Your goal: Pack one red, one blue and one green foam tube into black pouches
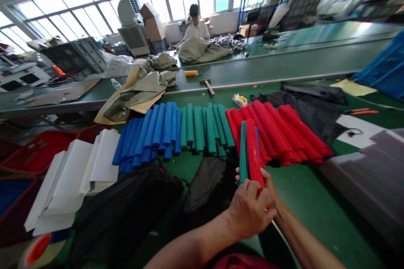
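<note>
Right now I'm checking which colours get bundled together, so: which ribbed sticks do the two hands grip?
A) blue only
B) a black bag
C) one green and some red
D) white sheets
C: the left hand and right hand close around a bundle of one green stick and red ones, above the green table.

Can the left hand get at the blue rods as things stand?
Probably not right away: the left hand and right hand are both clasped on a red and green bundle. The blue rods lie uncovered, across a black bag.
</note>
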Motion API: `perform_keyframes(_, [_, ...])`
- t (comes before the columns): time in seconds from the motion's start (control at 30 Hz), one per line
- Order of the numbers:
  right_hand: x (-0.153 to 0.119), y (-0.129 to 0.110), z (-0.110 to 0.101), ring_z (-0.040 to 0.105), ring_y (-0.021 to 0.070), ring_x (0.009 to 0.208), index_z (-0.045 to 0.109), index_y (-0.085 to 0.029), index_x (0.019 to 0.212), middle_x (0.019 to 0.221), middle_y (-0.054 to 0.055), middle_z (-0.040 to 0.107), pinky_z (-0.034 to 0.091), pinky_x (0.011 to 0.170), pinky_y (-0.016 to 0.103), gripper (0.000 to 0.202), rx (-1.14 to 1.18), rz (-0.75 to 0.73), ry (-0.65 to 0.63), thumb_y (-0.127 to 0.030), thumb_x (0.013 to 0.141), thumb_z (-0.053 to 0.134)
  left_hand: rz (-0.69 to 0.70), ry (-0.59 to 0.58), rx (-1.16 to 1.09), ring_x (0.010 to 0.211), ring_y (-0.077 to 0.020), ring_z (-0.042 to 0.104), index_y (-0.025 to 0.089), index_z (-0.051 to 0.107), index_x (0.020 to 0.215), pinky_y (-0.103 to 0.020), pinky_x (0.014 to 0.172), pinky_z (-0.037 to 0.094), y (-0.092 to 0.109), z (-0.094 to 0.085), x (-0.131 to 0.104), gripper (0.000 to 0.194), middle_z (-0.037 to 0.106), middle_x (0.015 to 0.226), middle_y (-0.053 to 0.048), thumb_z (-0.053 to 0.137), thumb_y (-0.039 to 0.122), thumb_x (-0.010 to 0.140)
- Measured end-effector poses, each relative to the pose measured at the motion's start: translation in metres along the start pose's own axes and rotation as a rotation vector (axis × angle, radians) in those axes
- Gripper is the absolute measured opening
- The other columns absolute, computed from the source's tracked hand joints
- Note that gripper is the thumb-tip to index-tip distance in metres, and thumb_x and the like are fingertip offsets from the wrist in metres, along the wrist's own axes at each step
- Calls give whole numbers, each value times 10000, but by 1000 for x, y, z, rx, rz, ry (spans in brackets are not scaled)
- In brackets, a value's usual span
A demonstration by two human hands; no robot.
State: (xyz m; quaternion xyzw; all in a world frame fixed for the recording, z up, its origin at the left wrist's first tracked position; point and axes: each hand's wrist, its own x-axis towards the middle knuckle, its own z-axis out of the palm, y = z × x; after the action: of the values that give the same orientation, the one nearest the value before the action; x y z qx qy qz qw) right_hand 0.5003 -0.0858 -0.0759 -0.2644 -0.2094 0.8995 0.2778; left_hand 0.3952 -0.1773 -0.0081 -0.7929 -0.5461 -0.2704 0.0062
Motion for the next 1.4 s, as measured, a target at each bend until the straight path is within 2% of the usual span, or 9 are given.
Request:
perform_keyframes(0.13, [-20, -13, -18, 646, 263, 946, 639, -191, 1059, 1059, 94, 677, 471, 910, 443, 575, 25, 9, -55, -602, 657, 625, -411, 36, -111, 933, -214, 547, 177, 578, 989, -374, 864, 454, -27, -4, -32, 243, 593, 949, -90, 438, 347, 885])
perform_keyframes(0.3, [-64, -23, -39, 647, 291, 909, 629, -209, 1085, 1092, 107, 658, 463, 889, 489, 634, -53, 69, -53, -542, 559, 744, -624, -410, -30, 1266, -377, 383, 173, 483, 1261, -564, 1053, 290, -49, 39, -99, 743, 456, 1347, -176, 701, 522, 643])
perform_keyframes(0.47, [-100, -29, -56, 654, 333, 871, 591, -239, 1127, 1074, 144, 650, 473, 820, 522, 662, -212, 103, -94, -551, 568, 759, -605, -542, 28, 1153, -253, 492, 208, 592, 1045, -413, 1021, 336, -48, 35, -151, 277, 579, 1192, -98, 453, 177, 807])
perform_keyframes(0.63, [-119, -25, -79, 651, 374, 894, 607, -241, 1121, 1093, 165, 645, 492, 769, 522, 602, -245, 218, -182, -525, 609, 745, -979, -225, -233, 764, -173, 575, 190, 565, 688, -272, 744, 399, -31, 23, -161, 101, 611, 734, -24, 518, 112, 730])
perform_keyframes(0.87, [-134, -26, -98, 658, 365, 881, 629, -239, 1099, 1081, 169, 659, 500, 767, 510, 573, -297, 332, -200, -531, 618, 736, -1261, 229, -312, 715, -140, 593, 150, 619, 799, -239, 676, 414, -33, 57, -82, 202, 668, 773, -48, 468, 275, 849])
perform_keyframes(1.0, [-140, -36, -102, 658, 362, 874, 632, -224, 1084, 1062, 173, 665, 510, 733, 502, 553, -317, 352, -190, -508, 622, 737, -1231, 322, -427, 837, -155, 626, 133, 639, 1000, -246, 735, 453, -53, 56, -49, 344, 695, 944, -88, 403, 362, 896])
perform_keyframes(1.13, [-149, -43, -114, 665, 347, 863, 643, -221, 1075, 1054, 169, 668, 526, 708, 482, 471, -294, 342, -202, -466, 678, 708, -1099, 291, -534, 929, -159, 622, 160, 568, 1187, -261, 816, 454, -38, 52, -44, 430, 667, 1079, -99, 431, 437, 890])
perform_keyframes(1.27, [-163, -43, -137, 670, 340, 868, 647, -198, 1068, 1052, 152, 671, 534, 731, 473, 478, -276, 330, -218, -439, 664, 732, -819, 181, -328, 998, -210, 562, 149, 546, 1171, -347, 888, 417, 5, 62, -80, 521, 604, 1110, -123, 558, 515, 800])
perform_keyframes(1.4, [-183, -42, -155, 671, 341, 865, 634, -194, 1085, 1059, 150, 671, 537, 721, 478, 468, -266, 290, -206, -437, 691, 709, -452, -205, -62, 942, -265, 523, 207, 625, 1020, -422, 837, 382, 31, 81, -134, 599, 611, 989, -82, 653, 664, 633])
